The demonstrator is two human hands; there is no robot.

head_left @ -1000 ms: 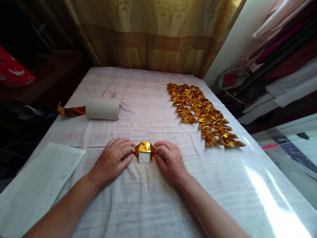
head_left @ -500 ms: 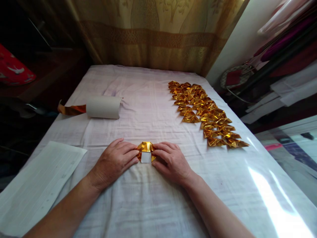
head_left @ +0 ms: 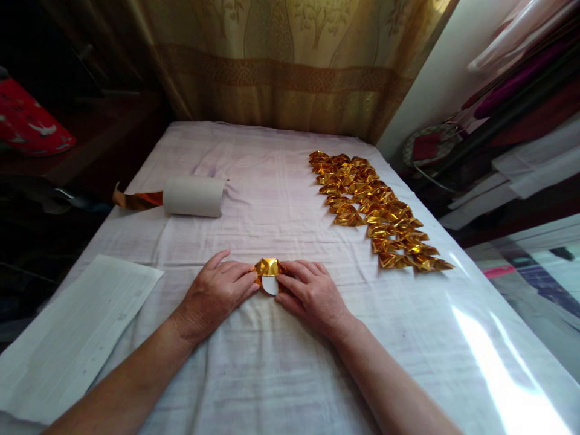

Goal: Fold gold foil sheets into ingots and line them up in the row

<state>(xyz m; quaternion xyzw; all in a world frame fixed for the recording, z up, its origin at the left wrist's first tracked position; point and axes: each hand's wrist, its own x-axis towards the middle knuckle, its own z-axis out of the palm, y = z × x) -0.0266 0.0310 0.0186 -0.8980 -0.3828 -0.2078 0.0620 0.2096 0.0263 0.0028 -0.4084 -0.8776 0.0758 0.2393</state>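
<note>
A small piece of gold foil paper [head_left: 270,266], partly folded, lies between my hands near the middle of the sheet-covered surface. Its lower middle shows a white underside with a rounded lower edge. My left hand [head_left: 220,293] grips the paper's left side, thumb and fingers closed, with one finger raised away from it. My right hand [head_left: 312,296] pinches the right side, its fingertips pressed on the fold. Both side ends of the paper are partly hidden under the fingertips.
Rows of folded gold foil pieces [head_left: 376,211] lie at the right. A grey-white cardboard tube [head_left: 194,196] with a foil strip [head_left: 140,200] sits at the left. Nearer, a white paper sheet [head_left: 81,338] lies flat. A patterned curtain [head_left: 281,72] hangs behind.
The two hands have come slightly closer together, squeezing the foil paper narrower. Its white part has gone from square to rounded at the bottom.
</note>
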